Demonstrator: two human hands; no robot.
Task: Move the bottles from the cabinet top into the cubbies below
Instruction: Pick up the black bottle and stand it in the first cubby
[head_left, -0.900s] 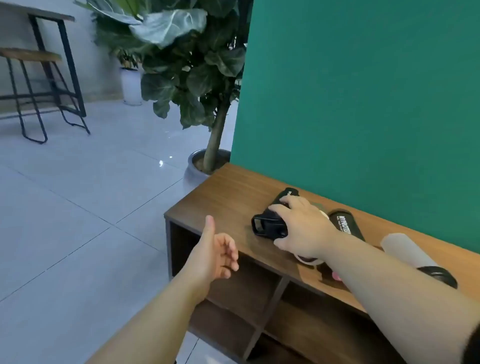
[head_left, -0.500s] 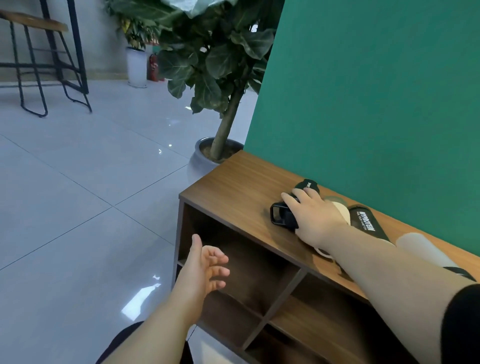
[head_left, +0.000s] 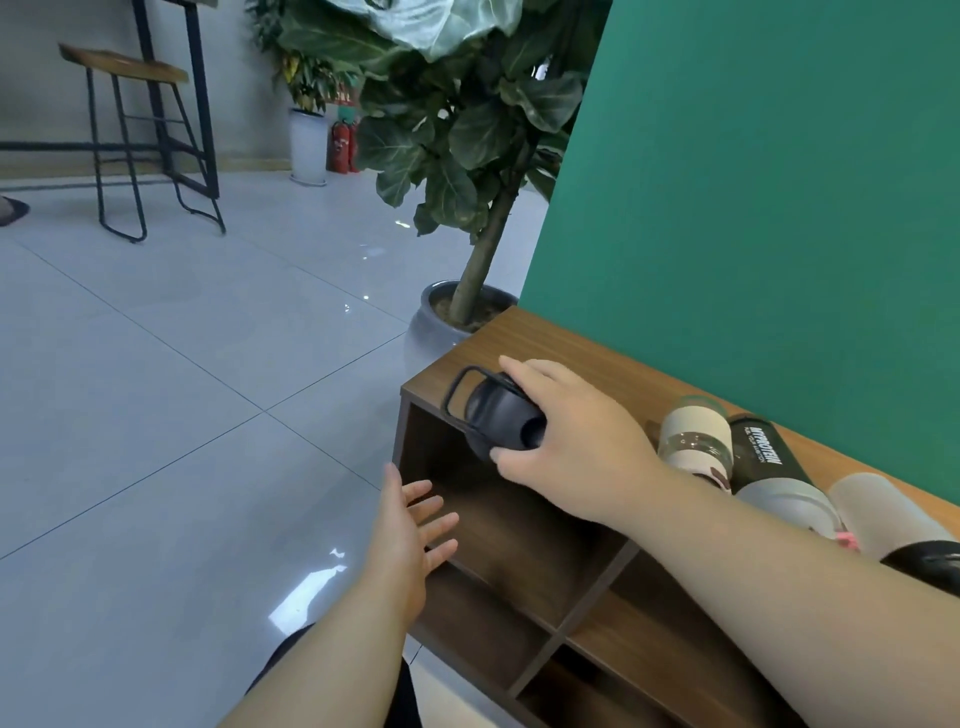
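Your right hand (head_left: 576, 441) grips the black bottle (head_left: 501, 418) at the cabinet top's (head_left: 571, 345) front corner, above the upper-left cubby (head_left: 519, 525); left hand (head_left: 410, 525) open, empty. Risk: its loop handle (head_left: 460, 392) snags the edge, or your elbow rolls the lying bottles (head_left: 696, 434)

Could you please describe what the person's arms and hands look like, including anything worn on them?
Both forearms are bare, and the left hand and right hand wear no gloves, rings or watch that I can see. A dark sleeve edge shows on the right arm near the picture's edge. No markings are visible.
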